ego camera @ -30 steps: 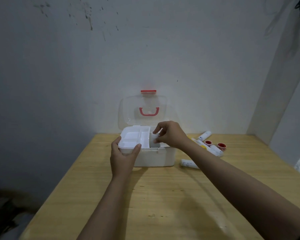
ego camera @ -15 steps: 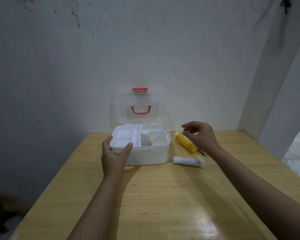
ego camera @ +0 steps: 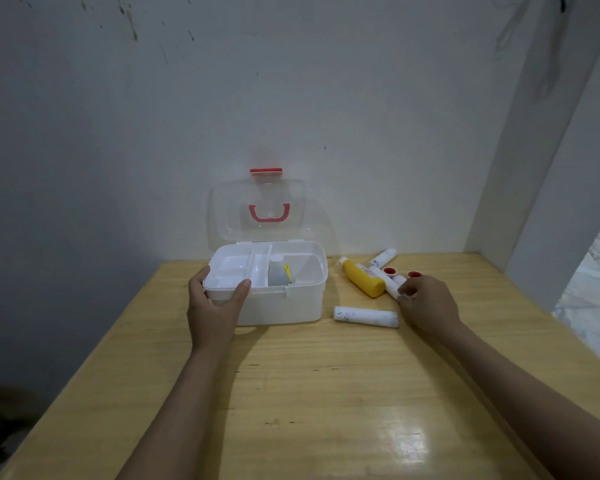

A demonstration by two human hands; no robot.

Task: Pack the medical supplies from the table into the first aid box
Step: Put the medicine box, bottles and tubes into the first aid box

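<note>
The white first aid box (ego camera: 284, 303) stands open on the wooden table (ego camera: 291, 393), its clear lid (ego camera: 257, 209) upright. A white container (ego camera: 278, 271) stands in the box's middle compartment. My left hand (ego camera: 215, 306) grips the box's front left corner, thumb on the rim. Right of the box lie a yellow bottle (ego camera: 362, 280), a white tube (ego camera: 364, 317) nearer me, another white tube (ego camera: 383, 257) at the back, and two red-capped items (ego camera: 389, 271). My right hand (ego camera: 426, 303) rests on the table there, fingertips pinching the end of a white tube (ego camera: 390, 287) beside the yellow bottle.
The box sits close to the back wall (ego camera: 326, 116). A wall pillar (ego camera: 534, 168) borders the table's far right corner. The table's left edge (ego camera: 111, 341) drops to a dark floor. Bare wood lies in front of the box, towards me.
My right hand left the white container in the box, moved right across the yellow bottle and came down on the white tube. My left hand stayed on the box.
</note>
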